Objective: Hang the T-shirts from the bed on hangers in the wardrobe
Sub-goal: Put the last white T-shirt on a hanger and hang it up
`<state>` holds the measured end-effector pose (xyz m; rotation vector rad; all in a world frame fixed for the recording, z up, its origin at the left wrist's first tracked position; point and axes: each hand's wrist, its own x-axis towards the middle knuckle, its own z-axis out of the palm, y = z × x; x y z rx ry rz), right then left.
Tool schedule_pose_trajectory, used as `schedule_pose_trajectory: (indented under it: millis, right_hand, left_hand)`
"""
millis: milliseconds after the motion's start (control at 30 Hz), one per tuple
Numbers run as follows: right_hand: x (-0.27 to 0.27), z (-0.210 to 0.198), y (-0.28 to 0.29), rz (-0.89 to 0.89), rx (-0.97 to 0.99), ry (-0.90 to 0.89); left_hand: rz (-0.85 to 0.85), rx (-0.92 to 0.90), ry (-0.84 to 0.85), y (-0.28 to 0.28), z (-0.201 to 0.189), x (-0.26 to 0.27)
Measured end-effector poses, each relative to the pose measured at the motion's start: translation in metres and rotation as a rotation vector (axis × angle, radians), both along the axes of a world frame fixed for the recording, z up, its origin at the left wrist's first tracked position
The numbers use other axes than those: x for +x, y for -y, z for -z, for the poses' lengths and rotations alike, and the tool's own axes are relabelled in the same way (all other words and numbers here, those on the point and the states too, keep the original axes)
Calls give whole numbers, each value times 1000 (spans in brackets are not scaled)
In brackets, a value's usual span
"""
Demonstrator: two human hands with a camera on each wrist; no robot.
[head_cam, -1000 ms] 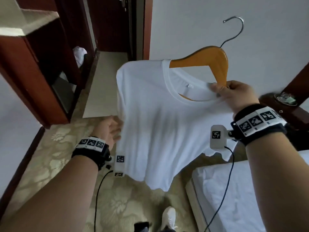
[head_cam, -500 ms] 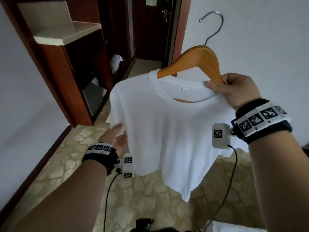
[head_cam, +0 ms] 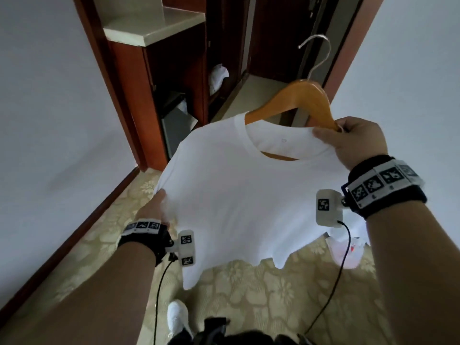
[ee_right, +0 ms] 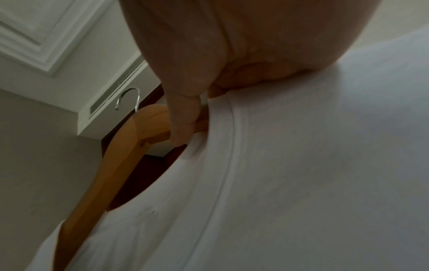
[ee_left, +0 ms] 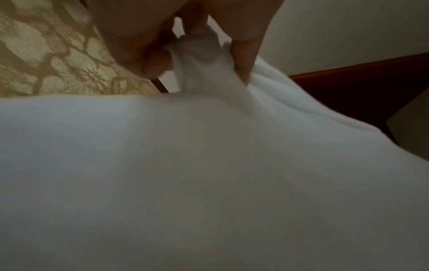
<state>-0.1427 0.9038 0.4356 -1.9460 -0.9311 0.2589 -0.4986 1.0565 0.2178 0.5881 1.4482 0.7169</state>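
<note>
A white T-shirt (head_cam: pixel 244 195) hangs on an orange wooden hanger (head_cam: pixel 298 98) with a metal hook (head_cam: pixel 316 51), held in the air before me. My right hand (head_cam: pixel 348 143) grips the hanger's right arm together with the collar (ee_right: pixel 223 165); the thumb (ee_right: pixel 183 117) presses on the wood (ee_right: pixel 111 165). My left hand (head_cam: pixel 159 207) pinches the shirt's left sleeve edge, a bunch of white cloth (ee_left: pixel 199 60) between thumb and fingers. The dark wooden wardrobe (head_cam: pixel 159 90) stands ahead on the left.
A beige shelf top (head_cam: pixel 154 28) caps the wardrobe unit, with white cloth (head_cam: pixel 217 75) lying in a lower compartment. A dark door (head_cam: pixel 273 33) stands behind the hanger. Patterned carpet (head_cam: pixel 249 290) covers the floor; a white bag (head_cam: pixel 348 250) lies at the right. White walls flank both sides.
The view has swung left toward the wardrobe, and the bed has left the frame. The shirt on its hanger came with me, and my left hand now pinches the sleeve edge.
</note>
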Motion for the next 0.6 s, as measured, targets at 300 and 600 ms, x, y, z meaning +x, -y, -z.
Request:
schedule_pose_trajectory:
  millis: [300, 600]
  right_hand:
    - [-26, -12, -187, -6, -62, 68]
    - [-43, -11, -312, -139, -148, 67]
  left_hand:
    - [337, 373, -667, -193, -29, -16]
    - [622, 1185, -686, -301, -168, 67]
